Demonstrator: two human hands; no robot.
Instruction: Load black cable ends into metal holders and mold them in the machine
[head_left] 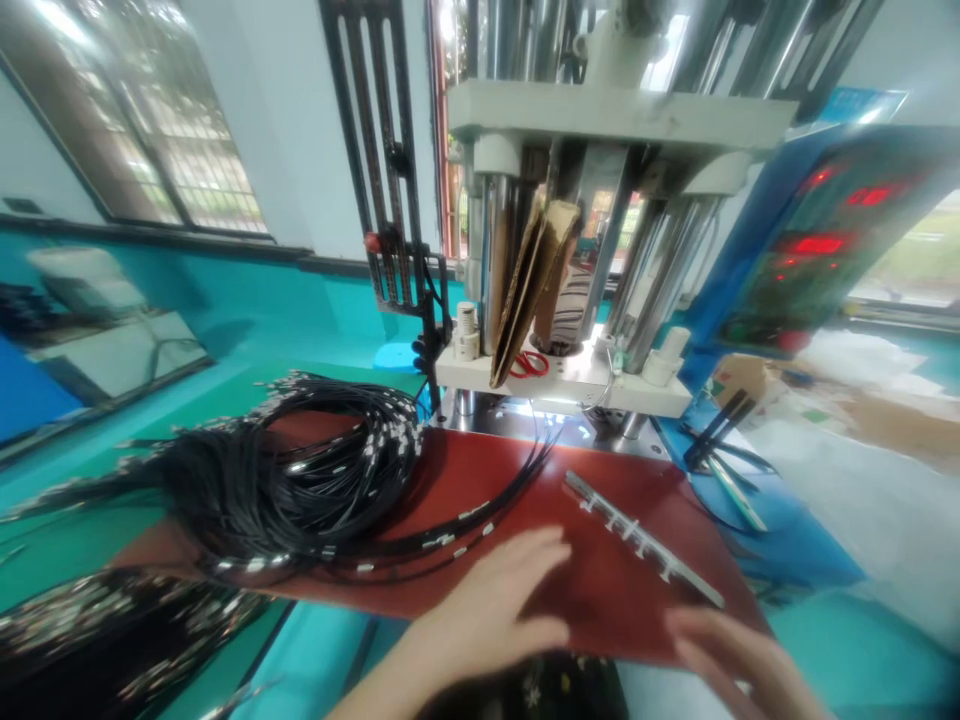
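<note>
My left hand [499, 600] hovers over the front of the red-brown board [600, 590], fingers stretched out and thumb apart, with nothing in it. Close to its fingertips run the ends of several black cables [480, 520] with white tags. These come from a big coiled bundle of black cables [300, 480] on the board's left. At the lower right, my right hand [739, 650] is blurred, its fingers apart and holding nothing visible. Between and beyond the hands a slim metal bar with small prongs [641, 535] lies slantwise on the board.
Behind the board stands a press machine [562, 380] with metal columns, cardboard and red-handled scissors [529, 364] on its plate. A blue control box [817, 240] with red displays is at right. Dark bundles with copper-coloured ends [135, 640] lie lower left. White plastic bags [862, 480] lie right.
</note>
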